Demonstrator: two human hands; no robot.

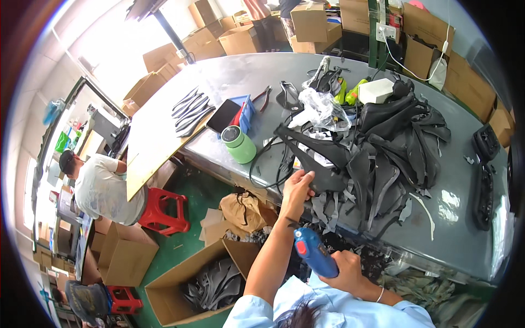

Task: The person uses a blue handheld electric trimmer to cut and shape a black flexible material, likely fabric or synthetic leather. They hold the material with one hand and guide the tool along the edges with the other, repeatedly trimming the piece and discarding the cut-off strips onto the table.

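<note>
My left hand [298, 188] is closed on the lower edge of a long black curved piece [316, 170] at the table's near edge. The piece slants up and away to the left, with a narrow far end. My right hand [348, 271] grips a blue handheld power tool [315, 252] with a red button, close to my body and apart from the black piece. The tool's working end is hard to make out. Just right of my left hand lies a heap of similar black curved pieces [394, 147], with grey scraps [327, 210] along its near side.
On the table [262, 82] stand a green flask [239, 146], a blue bin [245, 112] and pliers [266, 97]. A black cable [252, 176] loops near my left hand. An open carton [164, 295] on the floor holds black pieces. Another person [106, 183] sits at the left.
</note>
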